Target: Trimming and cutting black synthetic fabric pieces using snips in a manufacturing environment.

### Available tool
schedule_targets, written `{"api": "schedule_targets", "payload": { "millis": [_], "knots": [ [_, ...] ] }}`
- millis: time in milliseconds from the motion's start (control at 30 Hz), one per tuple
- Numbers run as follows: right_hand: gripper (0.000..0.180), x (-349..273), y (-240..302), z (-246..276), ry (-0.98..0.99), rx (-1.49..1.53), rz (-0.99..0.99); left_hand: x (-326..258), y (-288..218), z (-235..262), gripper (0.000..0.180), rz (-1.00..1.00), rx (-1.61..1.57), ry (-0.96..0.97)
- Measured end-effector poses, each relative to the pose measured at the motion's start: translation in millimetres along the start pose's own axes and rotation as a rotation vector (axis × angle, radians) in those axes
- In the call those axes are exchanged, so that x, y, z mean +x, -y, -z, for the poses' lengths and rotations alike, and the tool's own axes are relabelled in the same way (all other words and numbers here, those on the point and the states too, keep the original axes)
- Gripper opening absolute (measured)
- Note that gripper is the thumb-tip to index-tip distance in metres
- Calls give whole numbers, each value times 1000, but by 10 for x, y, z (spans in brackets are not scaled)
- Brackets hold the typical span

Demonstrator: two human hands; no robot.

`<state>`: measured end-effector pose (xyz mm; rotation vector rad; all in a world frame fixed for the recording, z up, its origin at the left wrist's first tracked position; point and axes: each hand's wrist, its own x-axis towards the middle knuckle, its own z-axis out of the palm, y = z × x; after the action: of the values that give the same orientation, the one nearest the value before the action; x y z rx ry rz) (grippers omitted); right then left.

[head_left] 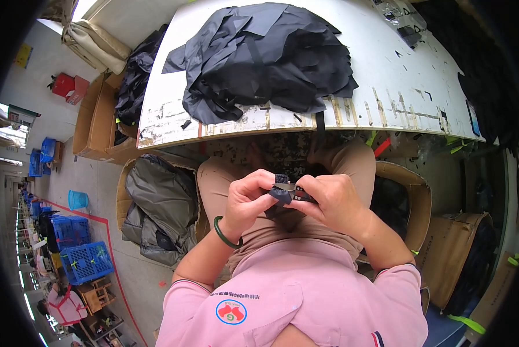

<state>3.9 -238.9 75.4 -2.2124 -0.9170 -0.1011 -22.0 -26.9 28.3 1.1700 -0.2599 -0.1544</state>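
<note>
Above my lap, my left hand (246, 198) pinches a small piece of black fabric (281, 196) between thumb and fingers. My right hand (335, 199) is closed around a pair of thread snips (301, 194) with dark handles. Its metal blades meet the fabric near my left fingertips; whether they are cutting into it I cannot tell. Both hands are close together, in front of the table edge. Beyond them, a big heap of black fabric pieces (271, 58) lies on the white table (381, 75).
At my left stands a carton holding grey-green fabric (158, 202); another open carton (412, 202) is at my right. More cartons (453, 254) stand farther right. Blue crates (86, 263) and a blue bucket (78, 199) are on the floor at left. A person (65, 306) sits at lower left.
</note>
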Motion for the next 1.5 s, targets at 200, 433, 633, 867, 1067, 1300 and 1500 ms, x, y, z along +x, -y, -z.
{"api": "schedule_targets", "payload": {
  "millis": [200, 433, 633, 867, 1067, 1300, 1500],
  "knots": [
    [29, -26, -16, -31, -35, -9, 13, -8, 10, -7, 12, 9, 5, 2],
    [28, -56, -26, -41, -39, 0, 14, -2, -17, -22, 13, 41, 25, 17],
    [27, -115, -63, -59, 16, 40, -15, -6, -30, -14, 12, 59, 43, 10],
    [36, -73, -44, 161, 93, 343, -264, 70, -160, 120, 10, 308, -89, 153],
    [34, 13, -170, 288, 380, 370, -112, 309, -295, 280, 12, 591, -200, 501],
    [32, 62, -120, 312, 518, 271, -27, 412, -374, 293, 12, 669, -173, 683],
    [32, 54, -113, 225, 387, 227, 160, 442, -299, 332, 11, 717, -126, 762]
  ]
}}
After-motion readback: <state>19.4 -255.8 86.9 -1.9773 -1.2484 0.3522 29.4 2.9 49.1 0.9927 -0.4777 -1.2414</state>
